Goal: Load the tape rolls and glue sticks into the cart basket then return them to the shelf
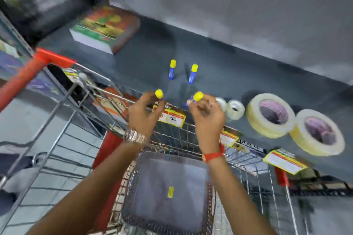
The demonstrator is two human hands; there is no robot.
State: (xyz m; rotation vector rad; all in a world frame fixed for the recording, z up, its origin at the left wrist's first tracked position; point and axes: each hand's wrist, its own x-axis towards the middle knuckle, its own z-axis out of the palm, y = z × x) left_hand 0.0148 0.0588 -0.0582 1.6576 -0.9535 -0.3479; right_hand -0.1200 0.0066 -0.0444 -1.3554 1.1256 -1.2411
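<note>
Shelf [219,59] fills the far half of the view, dark grey, with the cart [246,160] parked near it and its wire basket looking empty apart from a grey liner. Book stack [107,28] sits far left on the shelf. Two big tape rolls [270,115] lie flat at the right, two small clear rolls [236,109] just left of them, near the shelf edge. Two glue sticks [172,69] stand upright mid-shelf, yellow caps up, slightly apart.

Left hand [146,113] is closed around another glue stick, yellow cap poking out above the fingers. Right hand [207,116] likewise grips one, cap and a bit of blue body showing. Both hands hover at the shelf's near edge, above the price tags [174,118]. Frame is motion-blurred.

Step, as I judge it: return phase, last two sticks going back, since tape is all on the shelf and the basket looks bare. Could also be the first pick-up; can't rule that out. Next move likely calls for setting both sticks down upright beside the standing pair without knocking them, then letting go.
</note>
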